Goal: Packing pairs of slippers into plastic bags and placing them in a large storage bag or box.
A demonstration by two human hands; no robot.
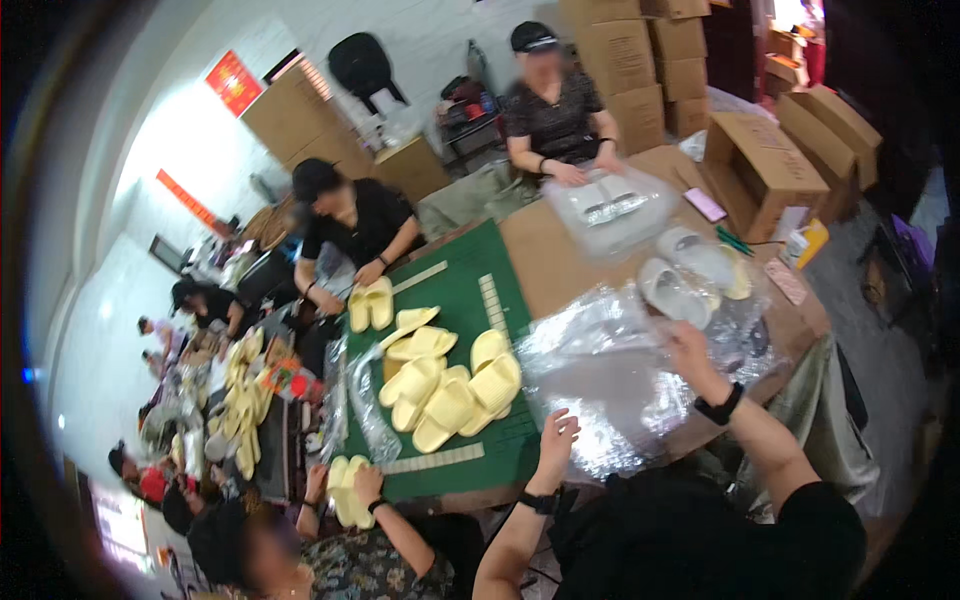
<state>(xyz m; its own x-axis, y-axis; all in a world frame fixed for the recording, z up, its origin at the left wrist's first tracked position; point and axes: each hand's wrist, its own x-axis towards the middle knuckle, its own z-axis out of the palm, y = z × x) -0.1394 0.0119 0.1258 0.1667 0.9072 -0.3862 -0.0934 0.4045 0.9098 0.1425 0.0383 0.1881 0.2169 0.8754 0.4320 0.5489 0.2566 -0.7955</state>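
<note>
My left hand [557,442] is raised at the near edge of the table, with its fingers loosely apart and nothing in them. Close by lies a spread of clear plastic bags [600,345], shiny and crumpled. Over the right part of these bags is my right hand [694,358], its fingers blurred, so I cannot make out whether they grip the plastic. Just beyond it rests a pair of light grey slippers [672,292], partly wrapped in clear plastic. A pale yellow slipper [738,275] shows beside them.
Left of me, yellow slippers [455,400] are heaped on a green mat [465,265]. A co-worker [555,110] opposite handles bagged slippers [615,205]; others work along the left side. A phone [705,204], green-handled scissors [735,240] and an open carton [765,165] are at the far right.
</note>
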